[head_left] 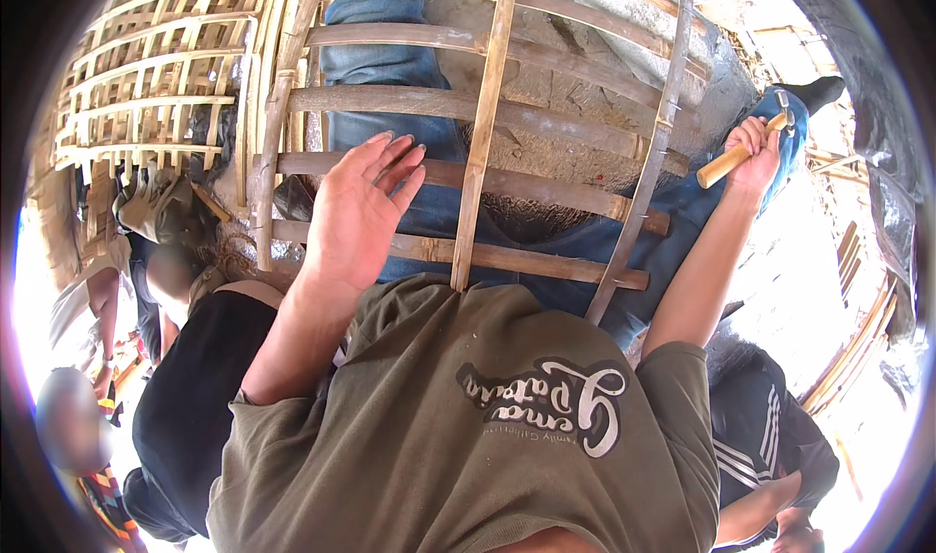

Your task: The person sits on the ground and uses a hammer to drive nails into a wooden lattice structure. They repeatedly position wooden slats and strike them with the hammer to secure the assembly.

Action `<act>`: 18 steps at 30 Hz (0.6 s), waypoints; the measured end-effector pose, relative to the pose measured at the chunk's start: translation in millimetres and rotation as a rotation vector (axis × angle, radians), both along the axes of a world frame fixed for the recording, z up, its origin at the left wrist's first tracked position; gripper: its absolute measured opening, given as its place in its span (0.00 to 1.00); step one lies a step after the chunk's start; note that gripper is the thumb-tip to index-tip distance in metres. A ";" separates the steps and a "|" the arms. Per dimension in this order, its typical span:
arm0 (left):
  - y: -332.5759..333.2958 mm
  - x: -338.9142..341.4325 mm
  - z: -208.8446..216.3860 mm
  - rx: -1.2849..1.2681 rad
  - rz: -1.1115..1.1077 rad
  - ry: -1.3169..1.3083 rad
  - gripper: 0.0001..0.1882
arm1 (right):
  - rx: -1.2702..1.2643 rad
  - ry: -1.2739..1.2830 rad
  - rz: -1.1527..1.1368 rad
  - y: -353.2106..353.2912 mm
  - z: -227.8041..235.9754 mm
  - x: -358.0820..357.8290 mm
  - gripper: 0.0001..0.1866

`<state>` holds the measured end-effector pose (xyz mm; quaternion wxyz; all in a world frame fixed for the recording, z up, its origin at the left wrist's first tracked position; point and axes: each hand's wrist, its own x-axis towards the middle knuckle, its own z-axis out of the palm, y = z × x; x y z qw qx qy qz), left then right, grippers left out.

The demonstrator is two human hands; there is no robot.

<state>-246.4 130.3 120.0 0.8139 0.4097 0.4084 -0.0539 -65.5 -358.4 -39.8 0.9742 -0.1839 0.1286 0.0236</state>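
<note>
The largest thing I see through my head camera is a bamboo lattice, spread across the middle and far part of the scene, its long strips running near to far and meeting several cross slats. Its near edge comes up to the olive T-shirt of the person wearing my camera, and blue jeans show between the slats and to their right. At the far left I have a closely slatted bamboo panel; at the near left, a person in black, and at the near right, a person in white-striped dark clothing. Next in size come the two hands I follow. The left hand is over the lattice's left part, palm showing, its slightly bent fingers spread slack; I cannot tell whether it touches the slats. The right hand is wrapped tightly around the wooden handle of a hammer, to the right of the lattice and over the jeans, the metal head just beyond the fingers on the far side. Smallest, I make out thin nails jutting from the lattice's right-hand strip
</note>
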 end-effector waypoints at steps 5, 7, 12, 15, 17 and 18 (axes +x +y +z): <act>-1.4 0.1 2.2 -0.087 -0.011 0.011 0.20 | -0.014 0.030 -0.026 2.1 3.1 -0.1 0.19; -4.0 3.1 0.5 -0.104 -0.036 0.007 0.20 | -0.013 0.013 -0.016 0.3 0.7 1.8 0.19; -13.0 11.8 -7.5 -0.030 -0.083 -0.054 0.22 | -0.018 0.015 -0.020 0.8 -2.3 6.1 0.19; -15.6 18.8 -11.2 0.316 -0.354 -0.152 0.20 | -0.035 0.025 -0.030 1.8 -1.3 5.9 0.19; -13.2 27.0 -11.4 0.768 -0.614 -0.267 0.16 | -0.038 0.029 -0.040 2.4 -0.5 6.1 0.20; -7.7 31.5 -12.1 1.069 -0.743 -0.340 0.14 | -0.041 0.026 -0.038 3.2 0.1 6.2 0.20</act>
